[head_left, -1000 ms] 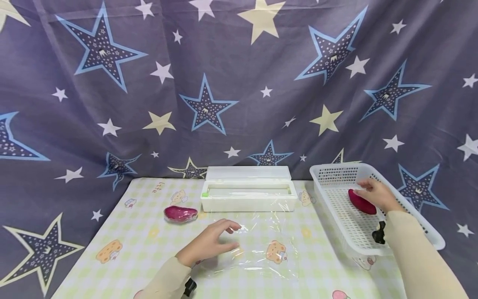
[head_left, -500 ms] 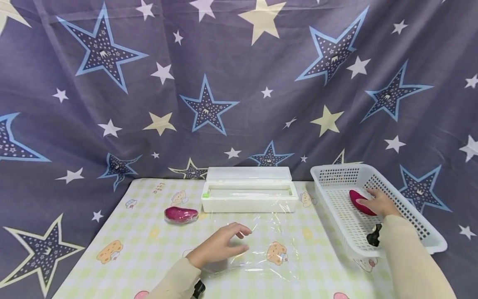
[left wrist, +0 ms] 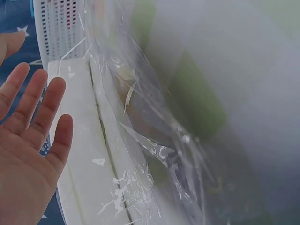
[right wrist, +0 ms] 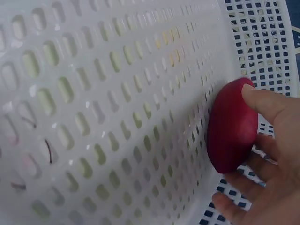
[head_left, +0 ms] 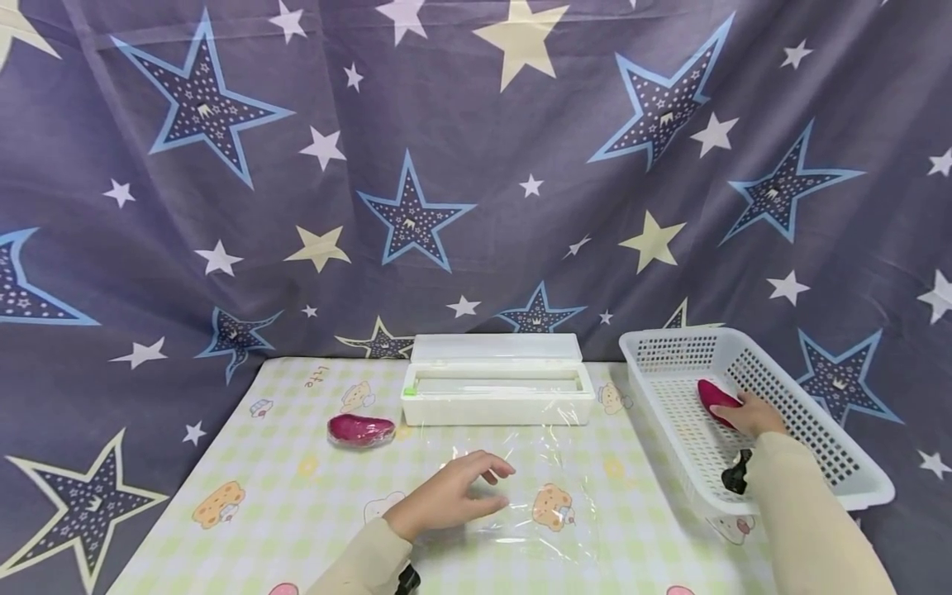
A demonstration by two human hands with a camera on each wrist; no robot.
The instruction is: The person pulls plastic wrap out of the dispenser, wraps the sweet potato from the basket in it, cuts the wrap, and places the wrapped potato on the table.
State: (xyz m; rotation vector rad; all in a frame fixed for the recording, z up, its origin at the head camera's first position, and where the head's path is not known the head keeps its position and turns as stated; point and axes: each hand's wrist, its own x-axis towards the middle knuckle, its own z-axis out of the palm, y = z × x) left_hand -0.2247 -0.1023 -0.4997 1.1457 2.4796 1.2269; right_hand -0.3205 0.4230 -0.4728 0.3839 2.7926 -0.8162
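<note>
In the head view my right hand (head_left: 757, 413) reaches into the white plastic basket (head_left: 669, 446) and grips a purplish-red sweet potato (head_left: 716, 400). The right wrist view shows the thumb on top of the sweet potato (right wrist: 230, 131) and the fingers curled round its side and underneath, close to the basket wall. My left hand (head_left: 457, 494) hovers with relaxed fingers over a clear sheet of cling film (head_left: 521, 521), holding nothing. In the left wrist view the palm of that hand (left wrist: 28, 154) shows with its fingers apart, and crinkled film (left wrist: 154, 145) lies beside it.
A white cling film dispenser (head_left: 497, 408) stands at the table's back with its lid raised; the film runs forward from it. Left of it lies a sweet potato wrapped in film (head_left: 361, 430). A starry curtain (head_left: 476, 165) hangs behind the checked tablecloth (head_left: 283, 529).
My right hand has closed on the sweet potato in the basket, its thumb coming down onto it. My left hand has drifted to the right and slightly nearer over the film.
</note>
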